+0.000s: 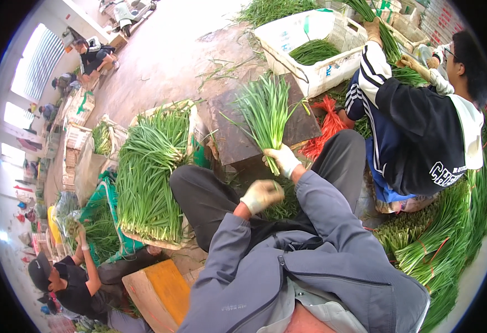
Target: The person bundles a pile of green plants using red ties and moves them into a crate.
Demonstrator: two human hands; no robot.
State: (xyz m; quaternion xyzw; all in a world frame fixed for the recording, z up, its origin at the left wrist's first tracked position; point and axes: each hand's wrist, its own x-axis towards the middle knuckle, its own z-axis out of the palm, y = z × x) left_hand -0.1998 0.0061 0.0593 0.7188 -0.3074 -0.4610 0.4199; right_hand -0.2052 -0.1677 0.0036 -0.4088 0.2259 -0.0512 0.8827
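Note:
My right hand [283, 159], in a pale glove, is closed around the lower stems of a bunch of garlic chives [266, 114]. The long green leaves fan out away from me over a dark, flat board [229, 130]. Below and left of the bunch is my gloved left hand [261, 196], apart from the stems. Its fingers look curled but are smeared by motion, and I cannot make out anything in them. Red plastic ties [326, 127] hang at the board's right side.
Left of my knee stands a crate heaped with chives [152, 166]. A white crate [310, 47] is beyond the board. A co-worker [421, 116] sits close on the right, holding greens; tied bundles [437, 250] lie behind. Another person [71, 283] works lower left, near a wooden box [157, 294].

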